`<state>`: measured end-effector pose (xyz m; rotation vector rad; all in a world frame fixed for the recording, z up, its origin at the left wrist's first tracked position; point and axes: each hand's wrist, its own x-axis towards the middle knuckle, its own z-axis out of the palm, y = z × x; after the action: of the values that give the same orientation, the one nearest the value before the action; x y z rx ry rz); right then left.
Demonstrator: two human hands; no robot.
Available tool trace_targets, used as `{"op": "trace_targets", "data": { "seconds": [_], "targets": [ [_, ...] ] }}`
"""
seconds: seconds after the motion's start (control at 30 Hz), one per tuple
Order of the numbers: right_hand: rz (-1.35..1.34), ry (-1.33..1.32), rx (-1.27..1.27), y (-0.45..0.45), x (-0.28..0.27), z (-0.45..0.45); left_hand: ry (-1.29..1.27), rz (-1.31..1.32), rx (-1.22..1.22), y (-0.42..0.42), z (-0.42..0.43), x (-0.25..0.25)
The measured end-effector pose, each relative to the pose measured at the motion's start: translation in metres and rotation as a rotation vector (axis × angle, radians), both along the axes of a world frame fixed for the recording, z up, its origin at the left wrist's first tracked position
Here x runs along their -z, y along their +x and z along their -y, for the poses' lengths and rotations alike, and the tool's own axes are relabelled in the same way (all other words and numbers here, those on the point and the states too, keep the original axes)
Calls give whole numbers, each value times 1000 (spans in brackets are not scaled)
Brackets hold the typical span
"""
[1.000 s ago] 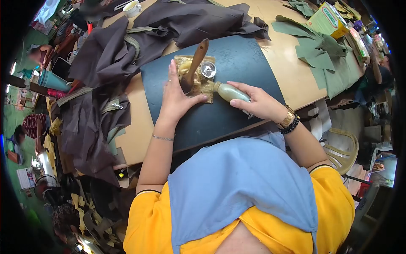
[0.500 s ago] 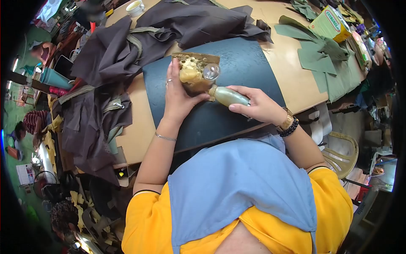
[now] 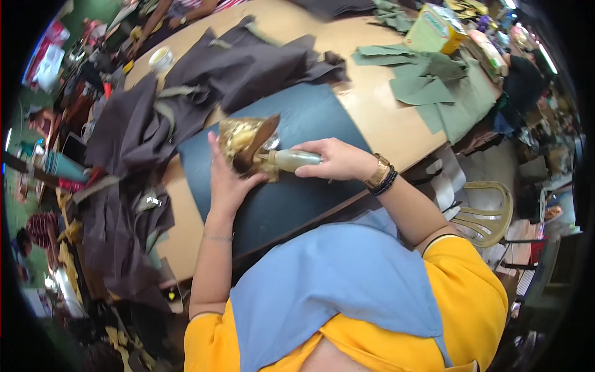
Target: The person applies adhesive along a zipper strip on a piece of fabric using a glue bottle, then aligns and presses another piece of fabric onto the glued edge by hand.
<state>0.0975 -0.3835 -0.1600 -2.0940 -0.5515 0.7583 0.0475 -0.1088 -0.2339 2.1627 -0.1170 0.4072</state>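
Observation:
My left hand [image 3: 228,186] is wrapped round the side of a glue-crusted container [image 3: 230,133] with thick yellowish stuff in it, thumb at the near side. A putty knife [image 3: 300,160] with a pale green handle is gripped in my right hand [image 3: 347,160]. Its broad brown blade [image 3: 260,139] stands tilted up over the container, blurred by motion. Just behind the blade shows a clear, round, shiny thing [image 3: 273,140], partly hidden. Under both hands lies a dark blue-black sheet [image 3: 297,204] on the table.
Dark brown fabric pieces [image 3: 248,68] lie beyond and left of the sheet. Green fabric [image 3: 434,87] and a yellow-green tin [image 3: 434,30] are at the far right. A white cup [image 3: 161,59] stands far left. A chair [image 3: 483,214] is at right; other people sit around.
The blade has come up out of the container and tilted upright, while my right hand has turned the handle nearly level. The view has shifted, so the whole table appears lower and further left.

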Motion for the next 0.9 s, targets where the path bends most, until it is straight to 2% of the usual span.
{"op": "trace_targets", "data": {
  "seconds": [0.07,0.17,0.3,0.4,0.5,0.57,0.63,0.7,0.77,0.9],
  "targets": [
    [494,-252,-105,3,3,13,13,20,-10,-1,1,-1],
    [219,-160,-183,13,-5,20,91,55,-2,-3,0,-4],
    [103,-174,-154,22,-19,21,283,280,141,-3,5,-8],
    [46,-86,-105,29,-21,44,29,18,116,-3,5,10],
    [-143,236,78,42,-10,85,-171,-130,75,-2,8,0],
    [-130,486,302,53,4,107,-234,-195,37,-4,10,-9],
    [-126,702,486,64,22,124,-512,-272,50,-7,10,-11],
    [15,708,596,65,34,129,-737,-389,-4,-11,17,-27],
    [25,765,690,60,45,114,-840,-493,-16,-15,15,-25],
    [103,743,683,54,82,115,-953,-644,-34,-19,13,-35]
  ]
}}
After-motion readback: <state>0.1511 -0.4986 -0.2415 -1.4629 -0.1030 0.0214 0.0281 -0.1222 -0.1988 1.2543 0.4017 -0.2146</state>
